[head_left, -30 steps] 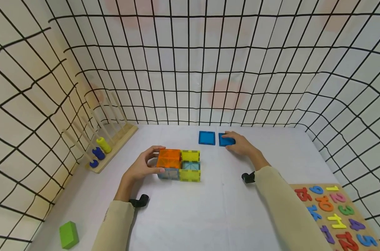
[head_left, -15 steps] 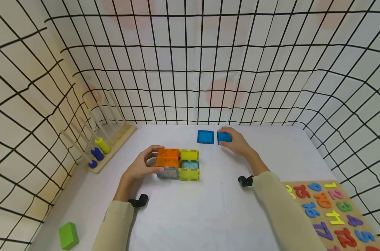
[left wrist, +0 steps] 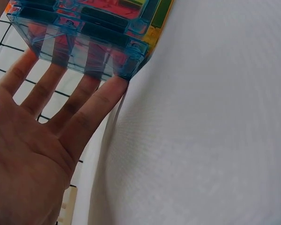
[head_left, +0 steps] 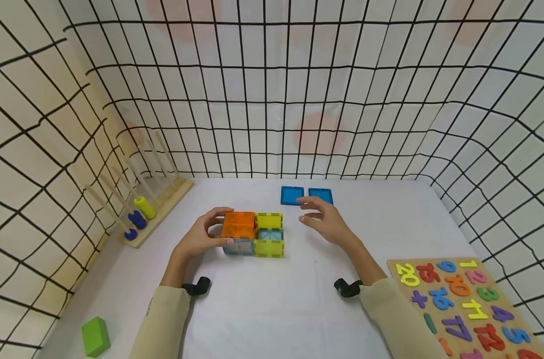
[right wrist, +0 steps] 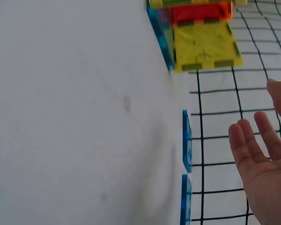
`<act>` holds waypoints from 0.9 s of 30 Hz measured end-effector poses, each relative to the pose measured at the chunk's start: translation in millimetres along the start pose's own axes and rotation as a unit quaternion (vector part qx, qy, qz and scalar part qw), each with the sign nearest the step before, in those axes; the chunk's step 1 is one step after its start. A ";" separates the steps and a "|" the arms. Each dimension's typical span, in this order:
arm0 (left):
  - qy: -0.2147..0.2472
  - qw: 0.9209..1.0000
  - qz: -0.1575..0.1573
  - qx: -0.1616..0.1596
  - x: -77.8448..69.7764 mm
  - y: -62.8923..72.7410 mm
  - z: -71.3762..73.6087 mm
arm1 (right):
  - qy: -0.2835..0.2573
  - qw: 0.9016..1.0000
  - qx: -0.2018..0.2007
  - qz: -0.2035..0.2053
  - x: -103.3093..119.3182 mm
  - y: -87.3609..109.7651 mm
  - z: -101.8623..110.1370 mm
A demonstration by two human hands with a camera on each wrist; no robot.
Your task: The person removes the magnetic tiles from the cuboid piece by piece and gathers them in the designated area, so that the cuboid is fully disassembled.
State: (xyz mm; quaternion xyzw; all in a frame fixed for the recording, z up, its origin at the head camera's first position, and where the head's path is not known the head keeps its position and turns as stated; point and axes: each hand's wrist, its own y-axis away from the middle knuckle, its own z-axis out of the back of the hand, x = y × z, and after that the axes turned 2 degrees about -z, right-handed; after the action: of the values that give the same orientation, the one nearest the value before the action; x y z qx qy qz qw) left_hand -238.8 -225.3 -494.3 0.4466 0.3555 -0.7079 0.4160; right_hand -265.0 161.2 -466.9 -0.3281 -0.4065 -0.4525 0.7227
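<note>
A box of see-through magnetic tiles (head_left: 269,248) stands on the white cloth in the head view, with orange on top at the left, yellow walls at the right and pale blue at the front. My left hand (head_left: 199,233) holds its left end, thumb at the front and fingers at the back. In the left wrist view, the fingers of the left hand (left wrist: 51,126) lie against a clear blue tile wall. My right hand (head_left: 329,224) hovers in front of two flat blue tiles (head_left: 292,195), fingers spread and holding nothing. In the right wrist view, its fingers (right wrist: 243,145) are loosely extended.
At the left is a wooden peg stand (head_left: 164,209) with blue and yellow beads. A green block (head_left: 95,337) lies front left, and a board of coloured numbers (head_left: 395,267) lies at right. Black wire grid (head_left: 272,114) surrounds the table.
My right hand has come off the right-hand blue tile and moved left and towards me. That tile stays on the cloth. My left hand keeps its hold on the box.
</note>
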 end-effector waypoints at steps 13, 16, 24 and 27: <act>-0.005 1.000 -0.003 0.002 -1.9 -0.3 0.0 | -0.011 0.999 0.033 0.014 14.5 26.1 -26.3; -0.006 1.000 0.000 -0.001 -2.3 -0.5 -0.5 | -0.005 0.999 0.039 0.016 15.9 29.5 -31.0; -0.008 1.000 -0.003 -0.003 -1.2 -0.4 -0.3 | -0.009 0.998 0.057 0.035 13.2 32.2 -41.4; -0.007 1.000 0.000 -0.003 -0.6 -0.1 -0.4 | -0.014 0.997 0.064 0.036 13.2 32.6 -45.0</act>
State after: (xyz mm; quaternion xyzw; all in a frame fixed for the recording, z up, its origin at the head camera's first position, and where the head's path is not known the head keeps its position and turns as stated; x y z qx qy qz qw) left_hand -238.6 -224.8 -493.9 0.4398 0.3549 -0.7100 0.4201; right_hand -218.5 130.4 -479.1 -0.3018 -0.4329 -0.3944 0.7523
